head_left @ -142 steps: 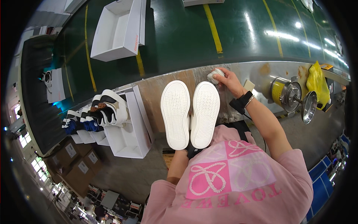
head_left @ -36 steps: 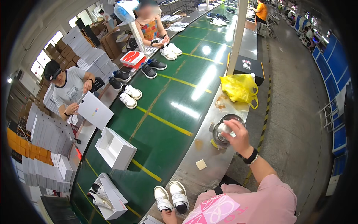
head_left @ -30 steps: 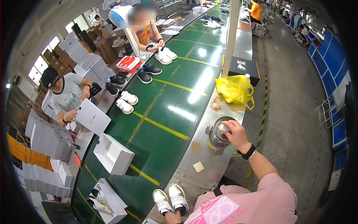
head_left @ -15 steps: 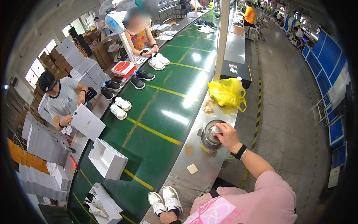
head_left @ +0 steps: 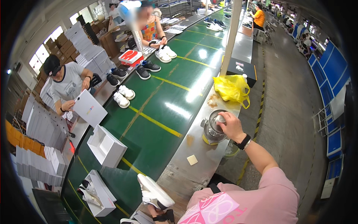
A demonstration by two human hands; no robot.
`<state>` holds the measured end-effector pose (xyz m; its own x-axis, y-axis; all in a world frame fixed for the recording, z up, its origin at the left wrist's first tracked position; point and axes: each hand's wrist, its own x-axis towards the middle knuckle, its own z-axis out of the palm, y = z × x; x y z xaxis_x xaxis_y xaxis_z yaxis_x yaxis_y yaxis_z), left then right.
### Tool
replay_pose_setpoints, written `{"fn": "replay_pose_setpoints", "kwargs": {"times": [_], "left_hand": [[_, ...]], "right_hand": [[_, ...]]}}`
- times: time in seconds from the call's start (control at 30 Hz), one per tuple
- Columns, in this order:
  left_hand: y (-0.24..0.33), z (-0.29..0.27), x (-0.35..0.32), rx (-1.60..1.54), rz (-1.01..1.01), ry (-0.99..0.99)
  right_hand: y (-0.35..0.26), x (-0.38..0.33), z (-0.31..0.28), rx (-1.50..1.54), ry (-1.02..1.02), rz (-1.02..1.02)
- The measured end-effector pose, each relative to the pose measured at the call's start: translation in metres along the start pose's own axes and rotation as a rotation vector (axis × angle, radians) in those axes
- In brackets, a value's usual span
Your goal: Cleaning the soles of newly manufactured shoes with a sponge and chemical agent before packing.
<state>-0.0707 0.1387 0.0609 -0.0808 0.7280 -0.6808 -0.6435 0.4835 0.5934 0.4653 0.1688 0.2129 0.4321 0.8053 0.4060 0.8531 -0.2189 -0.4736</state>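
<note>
By the bench (head_left: 177,170), the white shoe (head_left: 159,191) has tipped, baring its sole, on the left hand (head_left: 152,210), fingers hidden, while the right hand (head_left: 232,126) pinches a white wad (head_left: 220,119) at the metal pot (head_left: 212,131).

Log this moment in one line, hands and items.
left hand: holding tilted white shoe | right hand: pinching white wad at metal dish

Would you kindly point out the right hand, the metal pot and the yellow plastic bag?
Right hand (head_left: 232,126): head view, back of the hand.
Metal pot (head_left: 213,135): head view, its side wall.
Yellow plastic bag (head_left: 230,89): head view, its crumpled body.
</note>
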Motion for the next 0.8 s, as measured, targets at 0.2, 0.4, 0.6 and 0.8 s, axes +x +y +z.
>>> {"fn": "replay_pose_setpoints", "kwargs": {"times": [0.2,0.4,0.6,0.8], "left_hand": [[-0.029,-0.020,-0.021,-0.153,-0.089,-0.321],[-0.098,-0.049,-0.055,-0.157,0.013,-0.207],[-0.098,-0.020,-0.021,-0.147,0.112,-0.056],[-0.121,-0.028,-0.006,-0.100,0.179,-0.061]], "right_hand": [[-0.073,-0.021,0.001,0.243,0.033,-0.241],[-0.126,-0.070,0.099,0.673,-0.529,-0.106],[-0.166,-0.130,0.175,0.731,-0.930,0.051],[-0.215,-0.179,0.169,0.707,-0.976,-0.691]]}}
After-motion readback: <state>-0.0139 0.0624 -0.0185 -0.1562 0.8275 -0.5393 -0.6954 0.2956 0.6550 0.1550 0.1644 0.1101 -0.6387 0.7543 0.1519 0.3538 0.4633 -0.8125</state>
